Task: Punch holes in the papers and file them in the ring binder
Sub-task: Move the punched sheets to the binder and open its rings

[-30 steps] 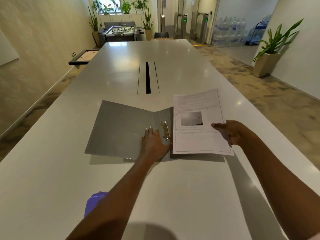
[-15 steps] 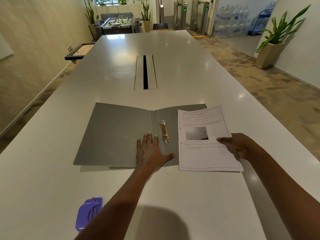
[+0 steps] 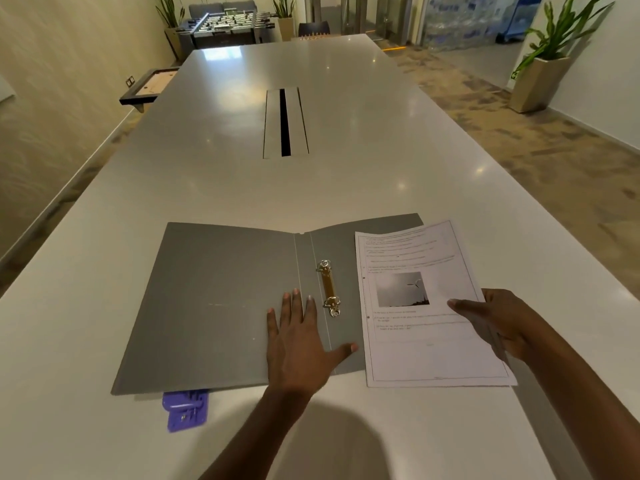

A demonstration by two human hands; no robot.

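A grey ring binder (image 3: 214, 303) lies open and flat on the white table. Its brass ring mechanism (image 3: 329, 288) sits on the spine with the rings looking closed. My left hand (image 3: 298, 341) presses flat on the binder just left of the rings, fingers spread. White printed papers (image 3: 422, 327) with a dark photo lie over the binder's right cover, two punched holes near their left edge. My right hand (image 3: 495, 320) pinches the papers at their right edge, thumb on top. A purple hole punch (image 3: 187, 408) sits at the binder's near left corner, partly under it.
The long white table (image 3: 311, 188) has a cable slot (image 3: 285, 123) in its middle. A potted plant (image 3: 540, 74) stands on the floor at right. A foosball table (image 3: 225, 24) and a small wall shelf (image 3: 149, 86) lie beyond and to the left.
The binder's covers have gone down flat. The papers, held by my right hand, have slid right, away from the rings. The view has tilted down, showing more of the purple punch.
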